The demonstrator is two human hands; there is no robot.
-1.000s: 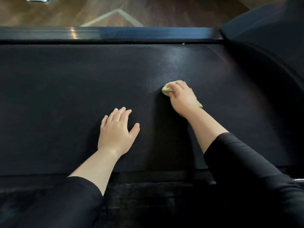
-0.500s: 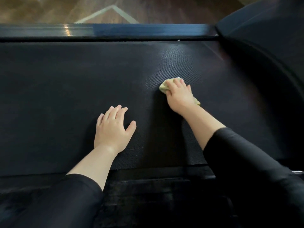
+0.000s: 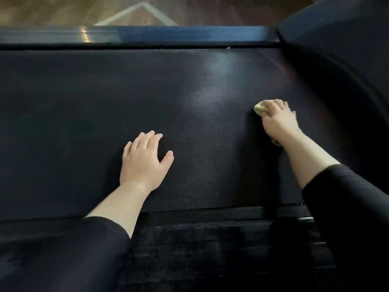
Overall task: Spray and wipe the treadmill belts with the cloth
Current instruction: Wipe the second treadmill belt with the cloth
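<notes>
Head view: black textured belt [image 3: 84, 123], wood floor [image 3: 52, 9] beyond; left hand [image 3: 143, 161] flat on belt, right hand [image 3: 277, 121] clutches cloth [image 3: 259, 107].

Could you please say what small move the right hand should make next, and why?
Probably sweep the crumpled yellow-green cloth leftward: the right hand presses it at the right side of the black textured belt, leaving bare belt beside the flat left hand.
</notes>
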